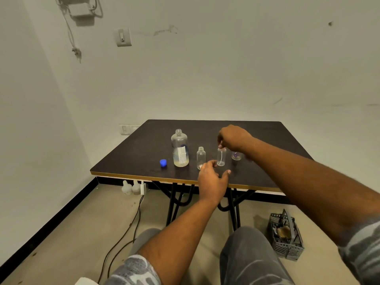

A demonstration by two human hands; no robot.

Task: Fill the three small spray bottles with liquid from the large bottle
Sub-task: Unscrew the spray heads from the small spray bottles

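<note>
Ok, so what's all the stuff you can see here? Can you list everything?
table: one, dark with a yellow edge, by the wall
large bottle: one, clear, open, a little pale liquid inside, upright on the table
cap: one, blue, on the table left of the large bottle
small spray bottles: three, clear, in a row right of the large bottle
basket: one, grey, on the floor to the right
cable: dark, on the floor to the left
wall switch: one, white, high on the wall
left hand: one, fingers relaxed, over the table's front edge
right hand: one, fingers pinching the top of the middle small bottle
</note>
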